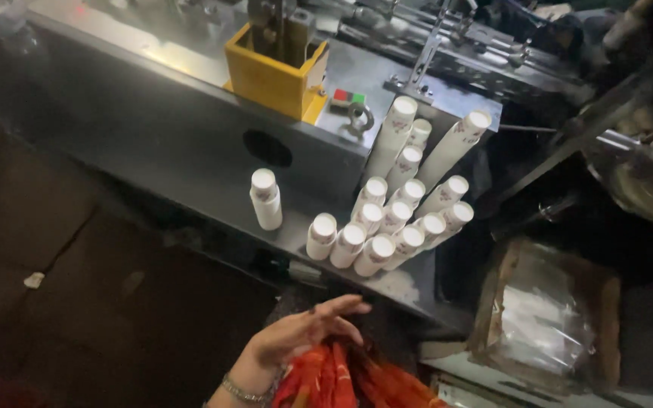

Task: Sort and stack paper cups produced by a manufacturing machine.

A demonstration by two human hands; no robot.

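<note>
Grey machine ledge (213, 143) carries clustered stacks of white paper cups (387, 227), leaning together. Below them, the left hand (304, 332) lies open, fingers spread, upon red-orange cloth (341, 381). Right hand unseen.

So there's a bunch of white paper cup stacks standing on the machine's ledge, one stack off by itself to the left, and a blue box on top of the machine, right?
Not quite: the box on top of the machine is yellow, not blue, as the head view shows. The rest holds: white paper cup stacks stand clustered on the ledge, with one stack apart to the left.
</note>
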